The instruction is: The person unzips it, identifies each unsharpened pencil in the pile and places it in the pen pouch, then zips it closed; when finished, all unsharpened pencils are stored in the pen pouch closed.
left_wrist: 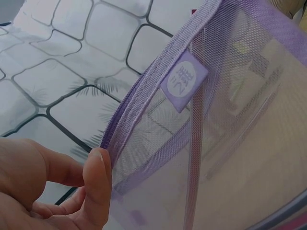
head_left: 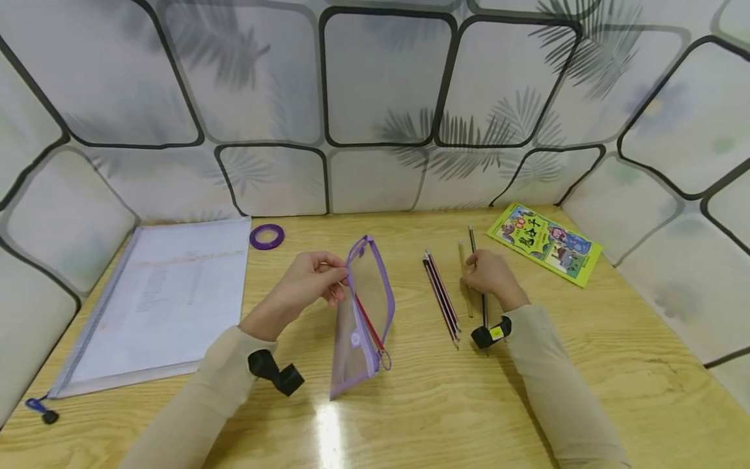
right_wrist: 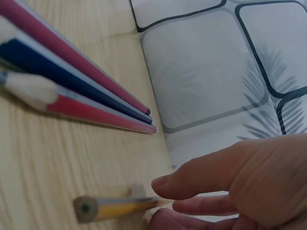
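My left hand (head_left: 310,279) pinches the upper edge of a purple mesh zip pouch (head_left: 350,368), which stands upright with its mouth parted. A red pencil (head_left: 369,322) leans inside it, also visible through the mesh in the left wrist view. On the right, my right hand (head_left: 495,273) pinches a yellow pencil (right_wrist: 117,208) between thumb and fingertips, low over the table. A dark pencil (head_left: 471,238) lies beside it, partly hidden under that hand. Several striped pencils (head_left: 442,296) in red and dark blue lie side by side between pouch and right hand.
A spiral-bound notebook (head_left: 170,293) covers the table's left side, a blue cord with a black end (head_left: 47,412) at its lower corner. A purple tape roll (head_left: 267,237) lies near the back. At the back right is a green-yellow booklet (head_left: 545,242). Patterned fabric (head_left: 381,85) walls the table.
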Available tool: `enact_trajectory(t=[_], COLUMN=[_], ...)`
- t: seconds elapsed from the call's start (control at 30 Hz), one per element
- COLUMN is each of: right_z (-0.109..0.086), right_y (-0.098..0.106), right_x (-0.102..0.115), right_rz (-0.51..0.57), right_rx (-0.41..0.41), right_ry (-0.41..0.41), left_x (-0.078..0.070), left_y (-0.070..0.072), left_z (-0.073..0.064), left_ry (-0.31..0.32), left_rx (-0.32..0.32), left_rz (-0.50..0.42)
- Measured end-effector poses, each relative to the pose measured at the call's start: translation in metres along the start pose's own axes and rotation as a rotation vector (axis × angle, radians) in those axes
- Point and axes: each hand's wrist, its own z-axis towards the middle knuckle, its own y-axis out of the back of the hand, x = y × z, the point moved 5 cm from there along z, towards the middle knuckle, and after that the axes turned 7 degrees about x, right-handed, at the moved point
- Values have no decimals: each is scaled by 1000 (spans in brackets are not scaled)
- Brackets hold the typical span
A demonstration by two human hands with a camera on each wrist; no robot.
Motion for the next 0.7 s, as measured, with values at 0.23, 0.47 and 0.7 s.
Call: enact_trajectory(t=[0.23, 0.47, 0.7], right_z=[-1, -3, -4], right_y=[-9, -10, -6], right_x=[10, 14, 13], right_rz=[-16, -46, 38], right_rx=[20, 45, 42], right_ry=[-2, -33, -38], left_x=[1, 1, 1], left_y=[0, 0, 0], left_z=[0, 0, 1], left_ry=[4, 9, 8], left_rx=[-4, -4, -6], left_rz=[-2, 0, 2])
